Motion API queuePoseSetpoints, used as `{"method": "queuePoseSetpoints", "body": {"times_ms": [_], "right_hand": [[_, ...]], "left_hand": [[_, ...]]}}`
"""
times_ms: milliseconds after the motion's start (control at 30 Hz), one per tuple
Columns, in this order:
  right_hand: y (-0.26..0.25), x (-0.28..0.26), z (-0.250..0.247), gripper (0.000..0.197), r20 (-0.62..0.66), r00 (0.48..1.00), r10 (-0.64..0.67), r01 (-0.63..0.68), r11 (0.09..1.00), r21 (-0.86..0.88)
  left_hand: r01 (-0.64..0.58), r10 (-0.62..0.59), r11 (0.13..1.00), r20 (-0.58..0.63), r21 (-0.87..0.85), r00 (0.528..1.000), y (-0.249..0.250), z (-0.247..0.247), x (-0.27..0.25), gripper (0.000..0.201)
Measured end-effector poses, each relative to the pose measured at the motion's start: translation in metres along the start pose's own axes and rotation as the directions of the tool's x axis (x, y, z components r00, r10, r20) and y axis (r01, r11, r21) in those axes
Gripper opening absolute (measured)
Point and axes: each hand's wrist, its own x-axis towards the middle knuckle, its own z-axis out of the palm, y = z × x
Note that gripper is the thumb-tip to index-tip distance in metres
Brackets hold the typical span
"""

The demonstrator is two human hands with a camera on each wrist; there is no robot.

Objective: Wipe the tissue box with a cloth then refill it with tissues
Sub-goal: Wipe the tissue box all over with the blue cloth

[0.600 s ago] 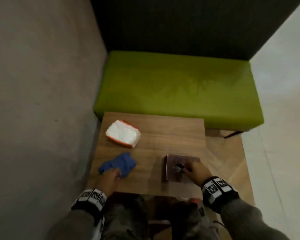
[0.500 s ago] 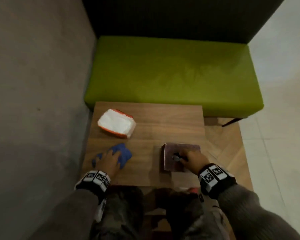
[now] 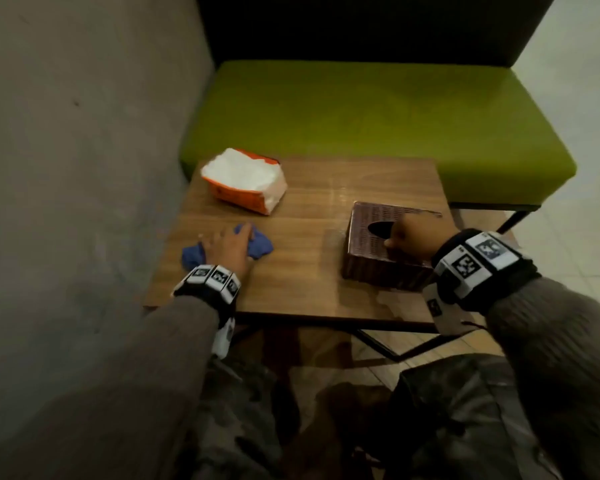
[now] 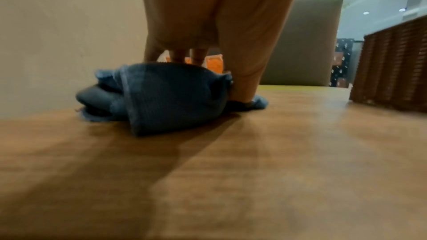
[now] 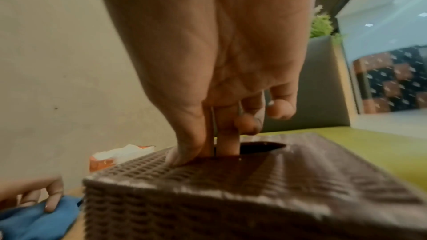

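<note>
Pressing down on the crumpled blue cloth [image 3: 257, 244], the left hand [image 3: 226, 247] lies over it with fingers spread and bent onto the fabric; the left wrist view shows the thumb against the cloth's side and fingertips on its top, so the hand grips it lightly against the brown wooden surface [image 3: 302, 271]. The right hand [image 3: 411, 233] rests on top of the dark brown woven tissue box [image 3: 371, 251], thumb flat on the lid and a finger hooked down into the oval slot [image 5: 262, 146], the other fingers curled above it. Half a second ago the left hand had only reached the cloth's near edge; now it covers most of it, while the right hand has kept its place at the slot. Beyond the left hand, farther along the surface, lies the open orange-and-white pack of white tissues [image 3: 245, 181]. Past both hands stands a lime-green upholstered bench [image 3: 378, 112].
</note>
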Motion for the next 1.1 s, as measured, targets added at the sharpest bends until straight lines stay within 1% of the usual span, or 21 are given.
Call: {"method": "queuePoseSetpoints", "body": {"times_ms": [67, 133, 167, 200, 233, 267, 300, 333, 400, 467, 500, 567, 600, 667, 700, 733, 767, 800, 933, 1033, 1100], "right_hand": [[-0.012, -0.006, 0.005, 0.043, -0.051, 0.998, 0.036, -0.034, 0.999, 0.029], [-0.024, -0.019, 0.010, 0.044, -0.109, 0.993, 0.050, -0.044, 0.997, 0.061], [-0.029, -0.026, 0.011, 0.041, -0.142, 0.989, 0.040, -0.031, 0.997, 0.065], [-0.033, -0.033, 0.012, 0.036, -0.164, 0.986, 0.011, -0.003, 0.999, 0.049], [-0.036, -0.041, 0.013, 0.032, -0.172, 0.985, -0.030, 0.033, 0.999, 0.015], [-0.036, -0.047, 0.013, 0.028, -0.184, 0.980, -0.080, 0.076, 0.997, -0.028], [-0.033, -0.052, 0.013, 0.028, -0.201, 0.971, -0.127, 0.116, 0.991, -0.066], [-0.026, -0.054, 0.015, 0.030, -0.214, 0.963, -0.166, 0.150, 0.985, -0.088], [-0.011, -0.053, 0.021, 0.045, -0.205, 0.955, -0.214, 0.197, 0.975, -0.103], [0.000, -0.052, 0.028, 0.057, -0.107, 0.968, -0.225, 0.215, 0.971, -0.103], [0.003, -0.052, 0.031, 0.059, -0.061, 0.971, -0.231, 0.224, 0.969, -0.107], [0.003, -0.052, 0.037, 0.061, -0.032, 0.970, -0.240, 0.235, 0.966, -0.108], [0.002, -0.051, 0.040, 0.060, -0.041, 0.969, -0.243, 0.238, 0.966, -0.101], [-0.002, -0.050, 0.045, 0.061, -0.057, 0.967, -0.249, 0.243, 0.965, -0.096], [-0.004, -0.049, 0.046, 0.061, -0.053, 0.966, -0.253, 0.247, 0.964, -0.101], [-0.006, -0.047, 0.049, 0.062, -0.048, 0.966, -0.253, 0.247, 0.963, -0.104], [-0.008, -0.046, 0.051, 0.062, -0.046, 0.967, -0.249, 0.243, 0.964, -0.105], [-0.010, -0.045, 0.052, 0.062, -0.045, 0.970, -0.240, 0.235, 0.967, -0.103], [-0.015, -0.038, 0.050, 0.065, -0.006, 0.983, -0.185, 0.184, 0.980, -0.079], [-0.017, -0.035, 0.047, 0.065, 0.016, 0.983, -0.181, 0.181, 0.983, -0.039], [-0.019, -0.036, 0.046, 0.067, 0.012, 0.983, -0.181, 0.181, 0.983, -0.023]], "left_hand": [[-0.045, 0.023, 0.951, -0.075, -0.304, 0.997, 0.000, -0.008, -0.007, 0.035], [-0.053, -0.022, 0.812, -0.122, -0.581, 0.992, 0.007, -0.019, -0.022, 0.025], [-0.032, -0.076, 0.716, -0.123, -0.698, 0.989, 0.010, -0.023, -0.029, 0.018], [-0.008, -0.131, 0.554, -0.096, -0.833, 0.987, 0.014, -0.025, -0.036, 0.010], [0.049, -0.160, 0.321, -0.003, -0.946, 0.987, 0.018, -0.029, -0.044, 0.011], [0.111, -0.113, 0.067, 0.103, -0.992, 0.988, 0.023, -0.033, -0.052, 0.021], [0.196, -0.014, -0.139, 0.200, -0.971, 0.980, 0.024, -0.035, -0.058, 0.036], [0.264, 0.056, -0.256, 0.258, -0.930, 0.965, 0.026, -0.037, -0.065, 0.046], [0.281, 0.020, -0.325, 0.291, -0.903, 0.957, 0.033, -0.032, -0.075, 0.039], [0.174, -0.127, -0.264, 0.212, -0.949, 0.969, 0.048, -0.024, -0.079, 0.017], [0.116, -0.171, -0.198, 0.151, -0.973, 0.974, 0.056, -0.018, -0.077, 0.021], [0.023, -0.139, -0.098, 0.037, -0.995, 0.990, 0.075, -0.019, -0.071, 0.041], [-0.035, -0.110, -0.003, -0.034, -0.999, 0.993, 0.084, -0.022, -0.065, 0.044], [-0.164, -0.041, 0.266, -0.181, -0.950, 0.983, 0.101, -0.030, -0.051, 0.033], [-0.207, 0.007, 0.404, -0.224, -0.891, 0.975, 0.110, -0.033, -0.045, 0.025], [-0.235, 0.052, 0.502, -0.242, -0.832, 0.969, 0.117, -0.033, -0.040, 0.023], [-0.241, 0.088, 0.566, -0.233, -0.788, 0.969, 0.125, -0.031, -0.039, 0.025], [-0.265, 0.120, 0.587, -0.242, -0.765, 0.963, 0.130, -0.025, -0.038, 0.028], [-0.353, 0.177, 0.579, -0.310, -0.735, 0.934, 0.134, -0.005, -0.066, 0.038], [-0.428, 0.246, 0.611, -0.353, -0.667, 0.903, 0.129, 0.000, -0.087, 0.035], [-0.436, 0.292, 0.636, -0.324, -0.637, 0.900, 0.126, -0.006, -0.083, 0.032]]}}
